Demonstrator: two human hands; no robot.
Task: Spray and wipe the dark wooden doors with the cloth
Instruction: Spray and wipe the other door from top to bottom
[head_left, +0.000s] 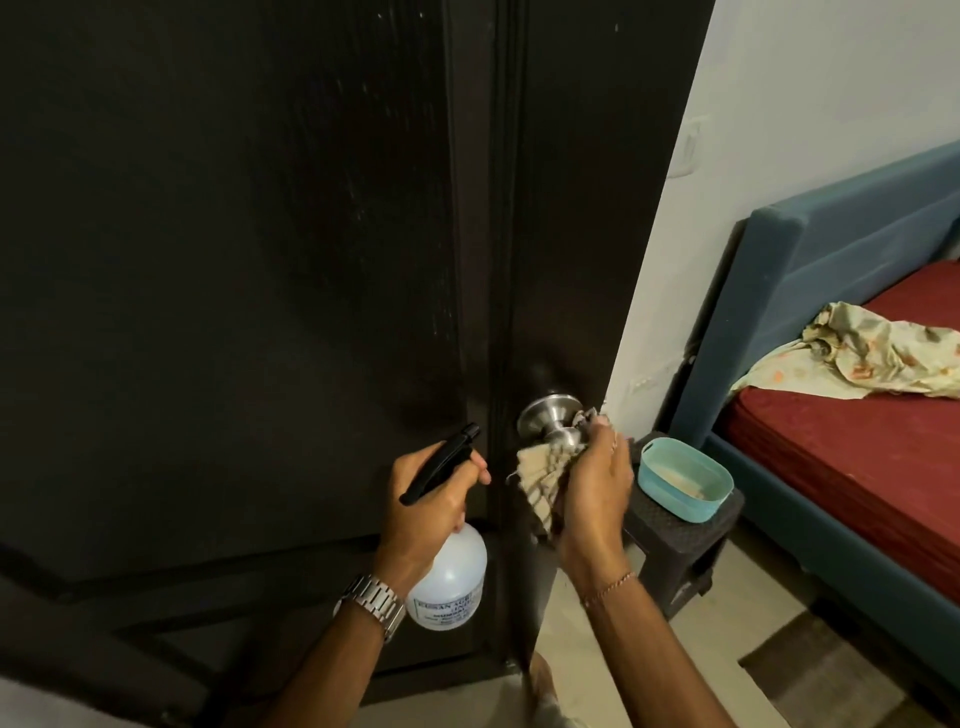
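The right grip (592, 483) is wrapped in the cloth (540, 478) against the door knob (550, 421); just left of the knob, the spray bottle (449, 571) is held by the left grip (431, 499).

I see my right hand (592, 483) pressing a striped cloth (540, 480) around the silver door knob (550, 418) on the dark wooden door (234, 260). My left hand (431, 499) grips a white spray bottle (452, 582) by its black trigger head (441, 462), nozzle toward the door.
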